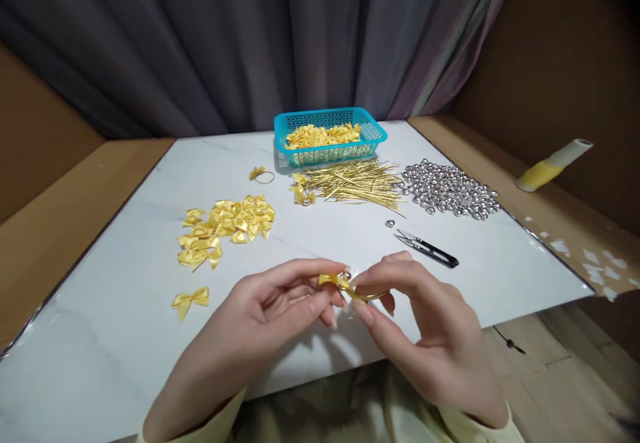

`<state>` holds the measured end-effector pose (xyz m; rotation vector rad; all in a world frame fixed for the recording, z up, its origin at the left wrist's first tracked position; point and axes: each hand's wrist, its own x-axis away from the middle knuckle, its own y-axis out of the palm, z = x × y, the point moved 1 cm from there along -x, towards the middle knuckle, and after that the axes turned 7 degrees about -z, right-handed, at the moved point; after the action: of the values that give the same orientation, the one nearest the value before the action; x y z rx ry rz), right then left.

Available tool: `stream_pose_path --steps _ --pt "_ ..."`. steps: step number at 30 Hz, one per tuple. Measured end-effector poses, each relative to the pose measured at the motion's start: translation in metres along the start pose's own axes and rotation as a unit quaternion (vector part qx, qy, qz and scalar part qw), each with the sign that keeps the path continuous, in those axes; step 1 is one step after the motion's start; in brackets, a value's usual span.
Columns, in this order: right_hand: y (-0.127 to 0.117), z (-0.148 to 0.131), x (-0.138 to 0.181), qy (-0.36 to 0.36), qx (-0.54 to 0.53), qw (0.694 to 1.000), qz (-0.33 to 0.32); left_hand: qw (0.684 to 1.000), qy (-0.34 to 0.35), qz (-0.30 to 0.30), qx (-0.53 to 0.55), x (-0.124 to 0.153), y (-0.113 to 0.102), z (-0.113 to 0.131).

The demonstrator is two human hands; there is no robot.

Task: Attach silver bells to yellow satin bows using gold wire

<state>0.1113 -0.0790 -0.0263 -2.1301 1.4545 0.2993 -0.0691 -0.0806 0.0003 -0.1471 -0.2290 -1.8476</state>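
Above the near edge of the white table, my left hand and my right hand meet and pinch one small piece between them: a yellow ribbon bow with a small silver bead on it and a gold wire tie looped under my right fingers. Both hands have their fingers closed on it. A single yellow bow lies on the table to the left of my left hand. Black thread snips lie just beyond my right hand, with one loose silver bead behind them.
A heap of yellow bows lies left of centre. At the back stand a blue basket of bows, a pile of gold wire ties and a pile of silver beads. A finished bow ring lies near the basket. Brown board walls surround the table.
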Motion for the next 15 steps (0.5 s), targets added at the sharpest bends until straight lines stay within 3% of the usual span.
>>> stream_pose_path --steps 3,9,15 --pt "0.000 0.004 0.000 0.047 -0.104 0.993 -0.001 0.999 0.008 -0.009 -0.045 -0.003 -0.002 -0.002" --pt "0.002 0.010 -0.005 0.131 -0.274 0.952 -0.037 0.979 0.124 0.026 -0.158 -0.011 -0.011 -0.001" --pt "0.009 0.016 -0.006 0.181 -0.419 0.888 -0.059 0.993 0.075 0.056 -0.069 -0.006 -0.005 -0.004"
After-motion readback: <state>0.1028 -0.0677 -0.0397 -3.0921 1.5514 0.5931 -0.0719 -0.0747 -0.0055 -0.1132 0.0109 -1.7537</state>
